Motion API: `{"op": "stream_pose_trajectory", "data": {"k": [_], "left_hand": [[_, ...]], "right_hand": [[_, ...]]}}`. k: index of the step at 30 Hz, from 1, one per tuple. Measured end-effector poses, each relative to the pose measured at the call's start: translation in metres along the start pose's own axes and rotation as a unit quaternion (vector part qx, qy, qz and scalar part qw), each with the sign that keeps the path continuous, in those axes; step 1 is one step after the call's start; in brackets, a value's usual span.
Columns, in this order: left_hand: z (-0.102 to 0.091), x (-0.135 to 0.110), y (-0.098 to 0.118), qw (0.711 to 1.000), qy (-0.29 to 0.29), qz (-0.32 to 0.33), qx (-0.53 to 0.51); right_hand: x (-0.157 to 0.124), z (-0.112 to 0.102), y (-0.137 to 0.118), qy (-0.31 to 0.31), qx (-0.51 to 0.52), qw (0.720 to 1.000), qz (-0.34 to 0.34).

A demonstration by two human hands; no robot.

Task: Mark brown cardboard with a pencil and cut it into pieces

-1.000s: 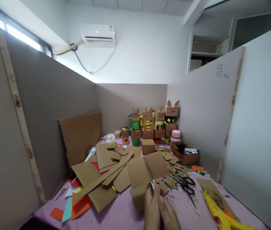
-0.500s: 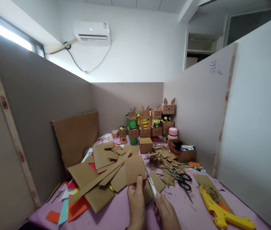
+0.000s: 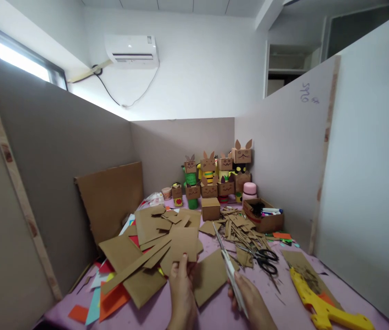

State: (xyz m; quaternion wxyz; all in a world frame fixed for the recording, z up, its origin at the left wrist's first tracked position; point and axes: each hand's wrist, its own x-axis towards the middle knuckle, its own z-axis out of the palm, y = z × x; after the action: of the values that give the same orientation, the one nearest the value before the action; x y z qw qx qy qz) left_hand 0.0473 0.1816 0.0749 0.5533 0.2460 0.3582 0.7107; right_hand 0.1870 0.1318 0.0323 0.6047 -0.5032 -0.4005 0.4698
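My left hand pinches a small, roughly square piece of brown cardboard by its lower edge, thumb in front, holding it up above the table. My right hand is closed around a white-handled utility knife, its long thin blade pointing up and away from me. The blade is apart from the held piece, to its right. Between my hands, a larger cardboard sheet lies on the pink-purple tablecloth.
Cardboard sheets and coloured paper pile up at left. Thin scraps, black-handled scissors and a yellow glue gun lie at right. Behind stand a plain box, animal-faced cardboard figures and a box of pens.
My left hand has moved left with the cardboard piece, and my right hand has moved right with the knife. The blade has come away from the piece's edge.
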Motion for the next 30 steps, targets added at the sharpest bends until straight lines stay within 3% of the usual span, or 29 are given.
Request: {"op": "stream_pose_trajectory", "data": {"k": [4,8,13,19,25,30], "left_hand": [[-0.001,0.016,0.003,0.998,-0.018,-0.015,0.052],[0.010,0.035,0.007,0.986,-0.075,-0.045,0.140],[0.027,0.062,0.010,0.962,-0.140,-0.064,0.227],[0.052,0.097,-0.009,0.927,-0.155,-0.050,0.339],[0.073,0.130,-0.027,0.861,-0.166,0.018,0.481],[0.076,0.144,-0.037,0.787,-0.177,0.050,0.588]], "right_hand": [[0.013,-0.024,-0.009,0.021,0.004,1.000,0.002],[0.025,-0.039,-0.006,0.045,0.020,0.999,0.012],[0.031,-0.044,0.004,0.049,0.042,0.998,0.027],[0.031,-0.043,0.007,0.033,0.042,0.998,0.042],[0.031,-0.035,0.003,0.078,0.067,0.993,0.053],[0.030,-0.031,-0.004,0.101,0.081,0.990,0.064]]}}
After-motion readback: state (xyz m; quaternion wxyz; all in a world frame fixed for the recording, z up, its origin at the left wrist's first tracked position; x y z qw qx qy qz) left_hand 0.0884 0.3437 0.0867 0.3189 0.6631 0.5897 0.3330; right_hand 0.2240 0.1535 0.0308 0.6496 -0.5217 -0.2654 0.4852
